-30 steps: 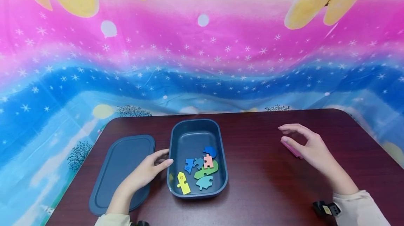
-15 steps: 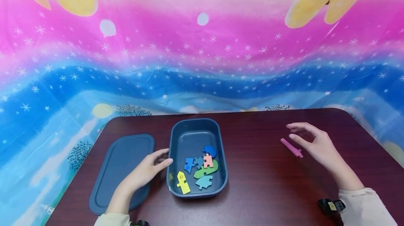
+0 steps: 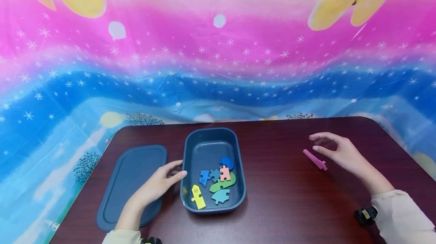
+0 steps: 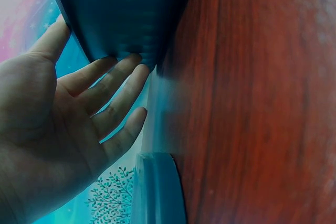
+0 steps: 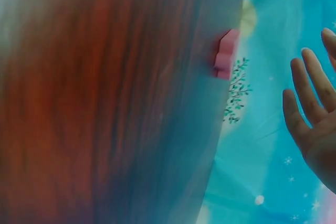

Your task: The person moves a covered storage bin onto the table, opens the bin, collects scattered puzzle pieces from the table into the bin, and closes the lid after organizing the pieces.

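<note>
My left hand (image 3: 159, 187) rests against the left side of a dark blue-grey open box (image 3: 243, 193). In the left wrist view, the thumb touches its rim and the extended fingertips touch its outer wall. Several colourful puzzle pieces lie inside the box, among them a yellow one (image 3: 198, 197), a green one (image 3: 218, 186), a teal one (image 3: 220, 196) and a salmon one (image 3: 225, 174). A narrow pink puzzle piece (image 3: 315, 160) lies alone on the table to the right. My right hand (image 3: 344, 153) hovers beside it, apart from it, fingers loosely bent and holding nothing.
The box's flat lid (image 3: 133, 183) lies on the table left of the box, partly behind my left forearm. The dark red-brown wooden table (image 3: 272, 198) ends at the back against a printed cloth backdrop (image 3: 218, 66).
My right hand has drawn back to the right from the pink puzzle piece, leaving it uncovered on the table. The left hand and the box have stayed still.
</note>
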The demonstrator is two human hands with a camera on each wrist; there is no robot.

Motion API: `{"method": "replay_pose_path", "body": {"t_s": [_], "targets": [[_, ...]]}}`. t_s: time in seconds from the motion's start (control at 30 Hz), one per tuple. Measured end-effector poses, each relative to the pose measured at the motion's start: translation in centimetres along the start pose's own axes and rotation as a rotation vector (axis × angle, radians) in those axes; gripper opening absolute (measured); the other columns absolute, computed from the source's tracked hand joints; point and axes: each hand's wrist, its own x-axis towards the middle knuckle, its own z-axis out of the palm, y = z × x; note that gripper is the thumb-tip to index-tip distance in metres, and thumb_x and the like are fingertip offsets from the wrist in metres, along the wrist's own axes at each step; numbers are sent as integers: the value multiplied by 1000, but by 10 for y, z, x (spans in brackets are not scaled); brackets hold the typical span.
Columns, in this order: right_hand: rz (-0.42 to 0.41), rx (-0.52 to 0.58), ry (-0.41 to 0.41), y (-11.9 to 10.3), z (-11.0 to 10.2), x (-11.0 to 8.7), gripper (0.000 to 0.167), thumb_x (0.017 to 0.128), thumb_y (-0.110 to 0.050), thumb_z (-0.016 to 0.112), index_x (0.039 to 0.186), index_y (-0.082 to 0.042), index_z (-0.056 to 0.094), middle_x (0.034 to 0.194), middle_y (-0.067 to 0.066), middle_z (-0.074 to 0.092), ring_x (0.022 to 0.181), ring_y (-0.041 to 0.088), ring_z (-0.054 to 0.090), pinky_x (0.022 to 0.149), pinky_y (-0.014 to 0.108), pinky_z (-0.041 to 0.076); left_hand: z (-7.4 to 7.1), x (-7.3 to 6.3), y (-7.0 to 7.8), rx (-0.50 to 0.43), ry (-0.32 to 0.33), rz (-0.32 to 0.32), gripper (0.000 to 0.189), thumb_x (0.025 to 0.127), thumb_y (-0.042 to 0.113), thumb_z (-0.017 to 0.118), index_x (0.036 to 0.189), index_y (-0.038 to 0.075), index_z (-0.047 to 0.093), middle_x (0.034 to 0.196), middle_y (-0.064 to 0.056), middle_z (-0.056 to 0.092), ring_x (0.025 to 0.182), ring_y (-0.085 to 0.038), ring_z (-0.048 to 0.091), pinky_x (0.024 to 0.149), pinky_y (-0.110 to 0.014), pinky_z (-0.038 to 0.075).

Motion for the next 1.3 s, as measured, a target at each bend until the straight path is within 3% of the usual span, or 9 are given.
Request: {"method": "replay_pose_path", "body": {"t_s": [0.2,0.33,0.5,0.83,1.3], "targets": [[-20,4,-77,8,-1,4,35,88,-6,75,122,-5,67,107,18,68,84,4,64,66,24,54,0,1,-1,0,2,-2,55,99,31,62,145,3,48,128,-12,61,113,-27,61,95,-47,50],[-34,-11,-121,14,-2,7,38,85,-5,78,121,-3,67,107,17,68,84,6,64,69,22,53,0,0,0,-3,3,0,57,99,33,63,145,2,48,128,-12,61,112,-27,61,95,-47,50],[-55,-19,-192,19,-3,10,41,82,-4,80,120,-1,66,104,14,68,86,16,65,72,24,53,0,1,0,-3,6,-2,56,99,31,63,145,3,48,128,-12,62,111,-27,61,95,-46,50],[17,-2,-300,23,-1,12,48,81,-5,81,125,-1,63,111,15,66,96,31,64,72,29,55,0,0,1,-5,5,1,55,99,31,63,144,2,49,127,-11,62,111,-26,61,94,-46,50],[76,7,-347,28,5,13,45,83,-9,80,125,-3,63,105,11,66,91,24,62,69,29,53,0,0,0,-9,-15,9,55,100,30,61,145,1,46,129,-14,60,112,-28,61,94,-47,50]]}}
